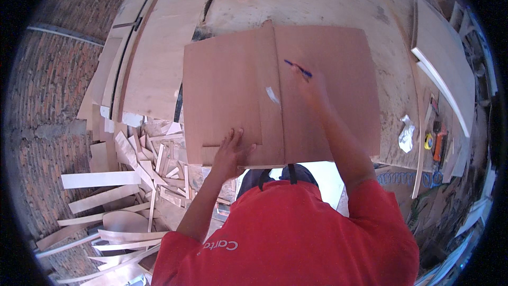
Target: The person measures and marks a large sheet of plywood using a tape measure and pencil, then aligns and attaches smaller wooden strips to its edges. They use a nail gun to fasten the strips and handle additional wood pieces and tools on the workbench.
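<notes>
A reddish-brown wooden panel (328,116) lies in front of me on the workbench. Down its middle runs a long narrow brown strip (272,69), its far end jutting past the panel's edge. A flat brown strip (211,154) extends along the near left edge and seems to join the long one in an L shape. My left hand (231,151) presses on this near strip with fingers spread. My right hand (312,89) grips a dark blue pen (298,69) over the right half of the panel, just right of the long strip. A small whitish patch (272,95) shows on the strip.
Wood offcuts (127,201) are heaped on the floor at left, beside a brick wall (47,90). On the right lie crumpled white plastic (406,135), a yellow tape measure (428,141), an orange-handled tool (438,145) and a coiled blue hose (402,178). A pale board (444,69) stands farther right.
</notes>
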The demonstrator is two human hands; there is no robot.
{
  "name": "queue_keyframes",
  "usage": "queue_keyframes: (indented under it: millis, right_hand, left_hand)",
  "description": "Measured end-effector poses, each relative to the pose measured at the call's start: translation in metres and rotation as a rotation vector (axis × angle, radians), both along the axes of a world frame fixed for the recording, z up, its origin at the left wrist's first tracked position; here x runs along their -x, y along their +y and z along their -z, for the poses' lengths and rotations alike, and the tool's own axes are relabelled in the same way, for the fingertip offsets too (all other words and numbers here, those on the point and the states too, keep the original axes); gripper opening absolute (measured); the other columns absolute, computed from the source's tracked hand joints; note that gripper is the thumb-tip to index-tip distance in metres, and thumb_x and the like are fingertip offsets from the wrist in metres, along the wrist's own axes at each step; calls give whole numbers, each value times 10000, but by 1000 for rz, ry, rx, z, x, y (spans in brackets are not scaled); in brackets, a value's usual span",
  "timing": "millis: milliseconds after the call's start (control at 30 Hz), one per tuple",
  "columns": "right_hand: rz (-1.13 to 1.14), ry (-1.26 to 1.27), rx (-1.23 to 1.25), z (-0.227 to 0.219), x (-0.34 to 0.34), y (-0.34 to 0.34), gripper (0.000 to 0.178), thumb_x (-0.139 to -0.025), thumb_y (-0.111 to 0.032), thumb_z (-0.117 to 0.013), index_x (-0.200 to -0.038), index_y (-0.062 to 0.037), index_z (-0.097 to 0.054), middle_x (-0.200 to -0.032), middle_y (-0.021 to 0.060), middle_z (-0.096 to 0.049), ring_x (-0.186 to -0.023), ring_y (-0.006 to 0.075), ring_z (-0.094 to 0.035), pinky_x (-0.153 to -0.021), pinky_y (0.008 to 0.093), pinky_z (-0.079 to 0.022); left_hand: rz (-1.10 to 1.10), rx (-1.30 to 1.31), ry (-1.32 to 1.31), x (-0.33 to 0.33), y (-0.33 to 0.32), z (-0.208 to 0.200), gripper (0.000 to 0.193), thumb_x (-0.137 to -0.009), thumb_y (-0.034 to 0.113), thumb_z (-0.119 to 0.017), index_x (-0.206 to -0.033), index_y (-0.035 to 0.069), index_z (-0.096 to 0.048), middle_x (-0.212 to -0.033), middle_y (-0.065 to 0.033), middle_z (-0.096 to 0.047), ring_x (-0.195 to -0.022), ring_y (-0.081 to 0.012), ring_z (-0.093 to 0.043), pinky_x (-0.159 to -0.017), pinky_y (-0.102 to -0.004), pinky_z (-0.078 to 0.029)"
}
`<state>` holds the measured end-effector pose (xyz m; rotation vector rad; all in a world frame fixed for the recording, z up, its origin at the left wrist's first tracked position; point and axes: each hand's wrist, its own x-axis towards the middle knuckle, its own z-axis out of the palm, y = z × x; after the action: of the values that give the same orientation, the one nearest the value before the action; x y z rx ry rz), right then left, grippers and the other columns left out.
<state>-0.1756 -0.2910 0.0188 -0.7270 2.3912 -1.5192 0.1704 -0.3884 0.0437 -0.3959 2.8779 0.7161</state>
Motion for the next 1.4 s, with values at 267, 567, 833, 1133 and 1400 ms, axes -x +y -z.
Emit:
queue_keyframes:
  millis: [267, 567, 833, 1133, 1400]
  right_hand:
    - [-87, 78, -215, 13, 74, -100, 342, -959, -387, -624, -1160, -134, -733, -996, 225, -716, -946, 393, -691, -811, 439, -534]
    - [-158, 171, -311, 1, 62, -76, 270, -893, -294, -656, -1067, -116, -761, -991, 212, -717, -946, 392, -689, -811, 460, -535]
    - [-198, 15, -422, -64, -124, 69, 226, -863, -239, -672, -998, -87, -772, -946, 191, -723, -932, 371, -689, -808, 452, -534]
    - [22, -242, -468, -51, -279, 196, 176, -883, -158, -686, -985, -36, -763, -935, 158, -737, -870, 274, -699, -794, 362, -546]
    - [243, -202, -80, -42, -266, 180, 182, -904, -125, -701, -1052, -27, -742, -1012, 151, -741, -937, 240, -718, -813, 343, -548]
  left_hand:
    - [-40, 10, -29, -3, 6, 4, 834, -553, 109, -827, -1327, 358, -644, -1637, -142, -249, -1476, -473, -253, -1151, -601, -332]
    - [3, 15, 3, -1, 1, 1, 867, -558, 130, -846, -1358, 366, -610, -1630, -159, -247, -1472, -476, -255, -1155, -577, -338]
    - [76, 48, 12, -2, 1, 10, 872, -582, 182, -874, -1391, 339, -590, -1600, -224, -273, -1439, -498, -303, -1142, -594, -328]
    - [117, 87, -110, 3, 0, -4, 882, -629, 214, -868, -1437, 338, -537, -1596, -231, -267, -1444, -513, -270, -1138, -598, -337]
    - [141, 87, -68, 1, -3, -2, 905, -623, 295, -880, -1450, 354, -516, -1609, -225, -244, -1456, -508, -253, -1131, -608, -346]
